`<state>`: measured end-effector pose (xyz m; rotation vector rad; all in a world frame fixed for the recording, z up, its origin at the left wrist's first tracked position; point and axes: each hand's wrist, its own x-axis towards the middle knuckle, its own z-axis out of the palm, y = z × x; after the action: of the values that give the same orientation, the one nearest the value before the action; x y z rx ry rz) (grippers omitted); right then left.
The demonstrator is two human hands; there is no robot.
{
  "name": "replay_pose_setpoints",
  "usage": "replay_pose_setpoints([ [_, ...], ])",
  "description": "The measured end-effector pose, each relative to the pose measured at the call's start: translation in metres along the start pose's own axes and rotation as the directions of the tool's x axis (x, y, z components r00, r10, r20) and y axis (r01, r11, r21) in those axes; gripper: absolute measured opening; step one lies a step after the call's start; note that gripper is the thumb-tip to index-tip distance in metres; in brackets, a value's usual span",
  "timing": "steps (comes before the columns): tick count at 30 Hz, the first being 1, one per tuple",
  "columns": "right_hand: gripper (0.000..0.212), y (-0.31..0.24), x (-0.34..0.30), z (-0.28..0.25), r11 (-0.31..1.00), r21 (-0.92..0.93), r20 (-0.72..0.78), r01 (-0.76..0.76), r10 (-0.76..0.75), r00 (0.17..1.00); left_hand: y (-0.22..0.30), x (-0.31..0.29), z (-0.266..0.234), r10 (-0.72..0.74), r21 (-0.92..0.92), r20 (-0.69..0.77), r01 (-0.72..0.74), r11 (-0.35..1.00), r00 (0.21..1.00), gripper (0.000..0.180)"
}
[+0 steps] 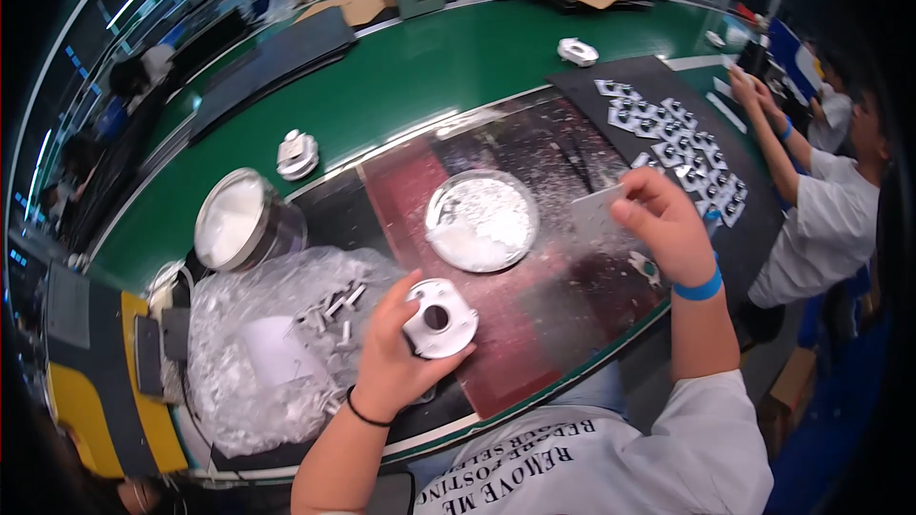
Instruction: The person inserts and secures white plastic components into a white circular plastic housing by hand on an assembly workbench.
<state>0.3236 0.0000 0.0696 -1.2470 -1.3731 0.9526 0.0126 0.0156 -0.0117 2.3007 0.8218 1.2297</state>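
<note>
The round white part with a dark centre hole [438, 319] sits gripped in the left hand [396, 353], fingers closed around its rim from below and left. Left of those fingers a clear plastic bag of small metal pieces [272, 343] lies on the bench [420, 76], and a steel canister with a white top [237, 219] stands beyond it. Just above the fingertips rests a shallow round dish of white powder [482, 219] on a dark red mat [515, 343]. Further right, the right hand [668, 229] pinches a thin grey sheet [596, 215], fingers closed on its edge. Beyond those fingers, small white parts [682, 153] lie in rows on a black mat [611, 81].
</note>
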Motion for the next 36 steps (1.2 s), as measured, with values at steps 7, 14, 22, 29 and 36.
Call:
replay_pose_setpoints([
  [7, 0.033, 0.006, 0.028, 0.116, 0.927, 0.260, 0.667, -0.271, 0.031, 0.744, 0.001, 0.001, 0.001, -0.048, -0.016, -0.077, 0.047, 0.999, 0.996, 0.096],
  [14, 0.029, 0.022, 0.032, 0.133, 0.991, 0.082, 0.650, -0.106, 0.027, 0.759, -0.003, -0.002, -0.005, -0.026, 0.056, -0.096, 0.032, 0.998, 0.995, 0.088],
  [22, 0.026, 0.022, 0.022, 0.134, 0.997, 0.037, 0.535, -0.069, 0.039, 0.844, 0.003, 0.003, -0.009, 0.005, 0.191, -0.055, 0.006, 0.981, 0.998, 0.072],
  [29, 0.033, 0.030, 0.013, 0.137, 0.989, 0.084, 0.490, -0.125, 0.068, 0.869, 0.007, 0.005, -0.012, 0.049, 0.225, 0.000, -0.047, 0.973, 0.999, 0.054],
  [36, 0.041, 0.028, 0.014, 0.136, 0.969, 0.169, 0.608, -0.180, 0.042, 0.793, 0.006, 0.003, -0.013, 0.157, 0.192, -0.074, -0.140, 0.971, 0.985, 0.081],
])
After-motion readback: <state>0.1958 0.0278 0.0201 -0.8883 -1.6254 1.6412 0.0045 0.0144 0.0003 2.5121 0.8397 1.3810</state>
